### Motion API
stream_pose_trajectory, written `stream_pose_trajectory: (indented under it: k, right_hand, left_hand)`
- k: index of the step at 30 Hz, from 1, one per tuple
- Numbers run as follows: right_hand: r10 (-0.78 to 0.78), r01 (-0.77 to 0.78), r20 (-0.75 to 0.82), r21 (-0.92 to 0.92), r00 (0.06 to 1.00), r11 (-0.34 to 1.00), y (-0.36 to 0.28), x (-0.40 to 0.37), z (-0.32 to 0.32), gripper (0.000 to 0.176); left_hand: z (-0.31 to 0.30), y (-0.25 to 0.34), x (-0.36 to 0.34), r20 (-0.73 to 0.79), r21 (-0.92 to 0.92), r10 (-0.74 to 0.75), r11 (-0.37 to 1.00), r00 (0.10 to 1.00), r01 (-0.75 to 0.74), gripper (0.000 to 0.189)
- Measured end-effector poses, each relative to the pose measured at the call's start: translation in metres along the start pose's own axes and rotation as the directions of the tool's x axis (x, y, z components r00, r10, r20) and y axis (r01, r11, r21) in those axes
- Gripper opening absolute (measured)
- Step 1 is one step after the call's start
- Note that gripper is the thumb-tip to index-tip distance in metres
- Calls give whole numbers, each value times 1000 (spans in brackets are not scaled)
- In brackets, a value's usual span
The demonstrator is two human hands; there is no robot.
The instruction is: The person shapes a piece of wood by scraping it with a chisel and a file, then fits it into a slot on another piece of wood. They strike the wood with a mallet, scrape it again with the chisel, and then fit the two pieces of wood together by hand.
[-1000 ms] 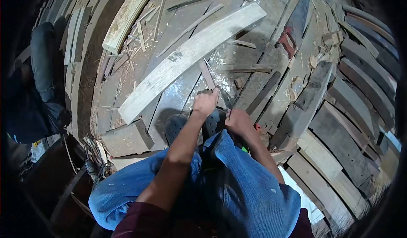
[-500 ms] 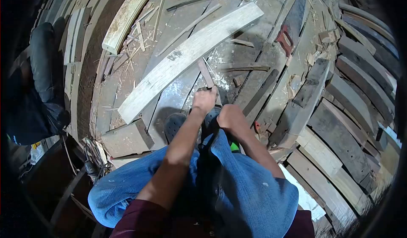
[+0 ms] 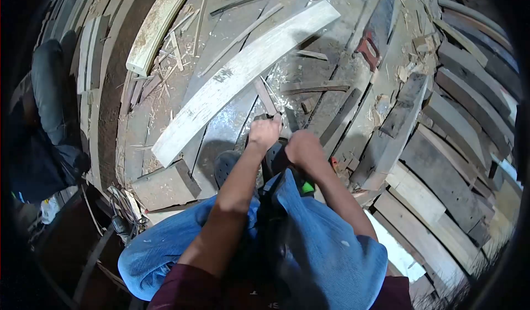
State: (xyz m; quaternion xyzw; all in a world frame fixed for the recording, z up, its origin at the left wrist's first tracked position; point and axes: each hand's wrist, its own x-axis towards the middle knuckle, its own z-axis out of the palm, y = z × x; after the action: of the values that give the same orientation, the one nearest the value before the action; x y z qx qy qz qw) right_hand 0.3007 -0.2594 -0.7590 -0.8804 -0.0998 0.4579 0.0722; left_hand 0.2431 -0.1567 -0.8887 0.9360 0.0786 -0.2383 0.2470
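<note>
My left hand (image 3: pixel 266 132) is closed around the near end of a narrow wooden strip (image 3: pixel 265 96), which points away from me toward a long pale curved board (image 3: pixel 237 78). A dark edge shows at the top of that fist. Close beside it on the right, my right hand (image 3: pixel 303 146) is curled with its back toward me. Its fingers are hidden, and I cannot tell what they hold. Both hands are low between my knees, over my dark clogs (image 3: pixel 225 165). A bit of bright green (image 3: pixel 307 187) shows below my right wrist.
A handsaw with a red handle (image 3: pixel 368 50) lies ahead on the right. Curved timbers (image 3: pixel 441 166) are stacked along the right side. A wooden block (image 3: pixel 165 187) sits by my left knee. Shavings litter the plank floor. Another person's leg (image 3: pixel 48 89) is at far left.
My right hand has shifted slightly forward. My left hand stays almost in place around the strip. The whole view has moved a little.
</note>
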Motion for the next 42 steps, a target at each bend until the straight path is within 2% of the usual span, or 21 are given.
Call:
stream_pose_trajectory:
  k: [1,3,6,8,10,11,14,15,18,19,20,23,25,26,27,28,31,33,36,38,42]
  right_hand:
    - [-92,91,-2,-72,996,993,5,0,-10,27]
    - [-86,89,32,-103,996,991,6,-6,-41,27]
    - [-60,53,-31,-187,998,981,-1,-24,-86,24]
    - [-94,63,-108,-260,990,963,0,-34,-103,23]
    - [-322,269,-121,-324,939,907,6,-37,-118,36]
    - [-351,300,-68,-383,934,873,-2,-41,-130,31]
    - [-324,368,178,-516,929,774,-17,-23,-146,27]
    - [-239,289,162,-532,957,796,-33,-23,-147,24]
    - [-156,152,21,-388,988,909,-39,4,-116,29]
    - [-119,97,-69,-268,990,958,-36,8,-93,32]
    - [-68,46,-156,-143,985,989,-30,9,-67,35]
    - [114,-113,-168,17,979,994,-9,-4,9,39]
    - [205,-183,-175,133,963,974,-9,-14,33,44]
    - [165,-145,-163,126,973,981,-6,-15,39,45]
    - [124,-107,-152,117,981,987,-4,-15,41,47]
    - [73,-58,-148,105,986,993,-3,-10,40,50]
    - [100,-83,-146,122,984,989,0,-1,42,46]
    - [75,-60,-171,96,982,994,-1,-3,38,45]
    - [170,-172,28,142,985,975,-8,-9,21,49]
    - [146,-150,41,114,988,982,-6,-9,17,49]
    - [144,-150,57,112,988,982,-5,-3,13,50]
  left_hand:
    - [-4,-1,2,7,0,12,1000,1000,-12,24]
    - [-11,-4,5,65,48,45,998,997,-48,24]
    - [-30,9,0,74,142,23,989,997,-33,24]
    - [-27,8,0,7,173,51,984,999,-52,23]
    - [-7,6,-3,-39,171,68,983,997,-60,23]
    - [2,1,-3,-89,189,132,975,987,-113,21]
    - [15,-2,-1,-118,89,37,996,992,-27,21]
    - [40,-13,-5,-546,224,252,963,799,-151,16]
    - [43,-18,-1,-640,173,302,953,707,-250,12]
    - [34,-12,-5,-533,111,179,984,827,-141,10]
    - [30,-15,-5,-506,93,165,986,847,-137,9]
    - [41,-12,0,-422,-8,119,991,899,-135,8]
    - [43,-13,5,-416,3,120,991,902,-131,9]
    - [45,-14,2,-402,15,131,991,906,-137,10]
    - [20,-6,-4,-256,12,89,996,962,-89,2]
    - [21,-5,-2,-270,16,94,996,958,-93,3]
    - [24,-7,-2,-330,31,113,994,937,-109,4]
    - [23,-9,-3,-297,46,130,991,946,-122,5]
    - [26,-9,0,-308,64,159,987,938,-146,6]
    - [35,-17,5,-330,83,221,975,918,-205,7]
    - [19,-13,4,-300,68,229,973,926,-218,10]
